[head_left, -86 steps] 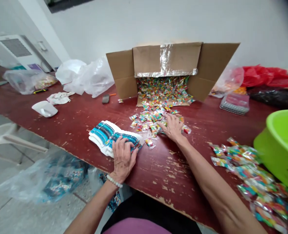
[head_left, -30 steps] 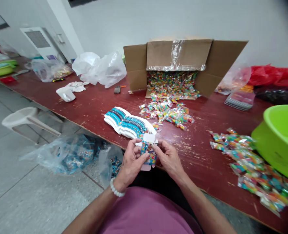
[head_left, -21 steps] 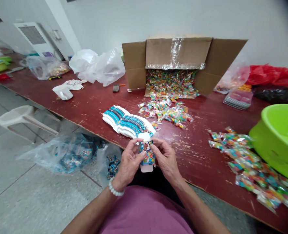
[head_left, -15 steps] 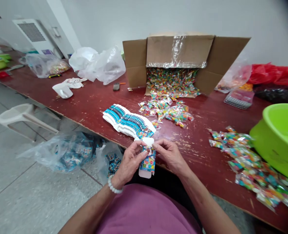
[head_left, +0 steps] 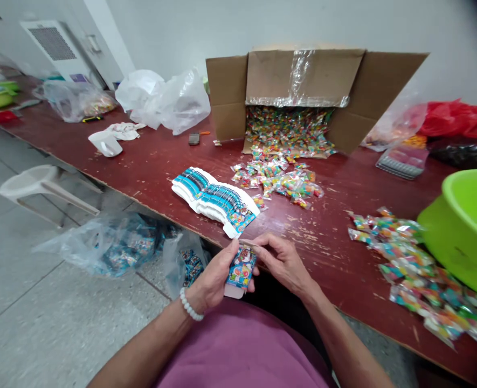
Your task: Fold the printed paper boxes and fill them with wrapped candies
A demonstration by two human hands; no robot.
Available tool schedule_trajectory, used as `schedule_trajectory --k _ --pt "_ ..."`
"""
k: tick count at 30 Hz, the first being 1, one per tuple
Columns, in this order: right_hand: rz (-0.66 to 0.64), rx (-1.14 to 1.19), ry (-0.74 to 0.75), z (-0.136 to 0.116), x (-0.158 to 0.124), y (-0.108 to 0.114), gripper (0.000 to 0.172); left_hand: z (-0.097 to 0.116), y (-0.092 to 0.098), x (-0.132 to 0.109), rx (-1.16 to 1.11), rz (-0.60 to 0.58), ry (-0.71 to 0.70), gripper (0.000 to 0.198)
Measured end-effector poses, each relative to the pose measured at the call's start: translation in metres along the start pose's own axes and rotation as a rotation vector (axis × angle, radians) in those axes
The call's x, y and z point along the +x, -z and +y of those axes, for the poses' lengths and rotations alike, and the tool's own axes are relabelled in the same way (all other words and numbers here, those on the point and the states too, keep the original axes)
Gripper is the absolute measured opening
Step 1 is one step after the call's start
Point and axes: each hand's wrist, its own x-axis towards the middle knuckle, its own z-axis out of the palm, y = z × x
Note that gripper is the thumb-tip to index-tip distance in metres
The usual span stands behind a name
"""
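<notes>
Carton of printed card (head_left: 241,269), folded into a tube with a pale flap sticking out below, is held just over the near edge of the worktop (head_left: 335,215). The left hand (head_left: 212,277) curls closed around it, while the right hand (head_left: 282,264) pinches its top end between thumb and fingertips. A stack of flat cartons (head_left: 214,199) lies just beyond; sachets (head_left: 276,183) spill from a full cardboard box (head_left: 303,75), and a loose pile (head_left: 416,275) lies toward the right edge.
</notes>
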Motion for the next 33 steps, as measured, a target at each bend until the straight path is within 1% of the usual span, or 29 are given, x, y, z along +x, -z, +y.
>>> schedule_trajectory --k 2,4,7,10,14,16,18,20,22,24,27,29,31,32,33 --pt "-0.033 -0.005 -0.025 -0.003 0.001 -0.001 0.031 -0.002 -0.001 0.002 0.013 0.062 -0.013 0.063" --pt "-0.037 0.035 -0.086 -0.005 0.002 -0.002 0.033 -0.004 -0.001 0.004 0.053 0.088 -0.037 0.064" --pt "-0.085 0.016 -0.107 -0.004 0.005 -0.001 0.024 -0.004 -0.002 0.006 0.131 0.114 -0.033 0.068" --pt "-0.126 -0.09 -0.071 -0.001 0.006 0.003 0.02 -0.006 -0.003 0.005 0.173 0.117 0.002 0.072" --pt "-0.1 -0.113 -0.108 0.003 0.005 0.006 0.021 -0.009 -0.003 0.006 0.204 0.095 0.023 0.077" --pt "-0.081 -0.163 -0.083 0.001 0.005 0.007 0.021 -0.012 -0.002 0.006 0.205 0.089 0.019 0.076" --pt "-0.079 -0.255 -0.006 -0.002 0.004 0.007 0.019 -0.014 0.0 0.007 0.179 0.074 0.029 0.074" --pt "-0.103 -0.294 0.053 -0.007 0.001 0.007 0.019 -0.016 0.001 0.008 0.165 0.08 0.036 0.072" --pt "-0.155 -0.23 0.06 -0.01 -0.004 0.003 0.021 -0.018 0.002 0.008 0.151 0.11 0.029 0.071" --pt "-0.194 -0.112 0.044 -0.009 -0.011 -0.003 0.023 -0.019 0.002 0.009 0.108 0.146 0.008 0.069" --pt "-0.177 0.025 0.019 0.001 -0.014 -0.01 0.024 -0.018 0.003 0.01 0.026 0.17 -0.032 0.069" --pt "-0.186 0.001 -0.005 0.009 -0.002 -0.006 0.023 -0.019 0.004 0.008 -0.01 0.152 -0.059 0.063" --pt "-0.177 -0.143 -0.01 0.016 0.022 0.007 0.027 -0.022 0.007 0.004 -0.039 0.094 -0.091 0.057" --pt "-0.129 -0.255 0.003 0.019 0.039 0.015 0.031 -0.024 0.009 0.001 -0.049 0.056 -0.105 0.055" --pt "-0.048 -0.398 0.035 0.021 0.057 0.023 0.032 -0.026 0.011 -0.001 -0.057 0.016 -0.106 0.054"
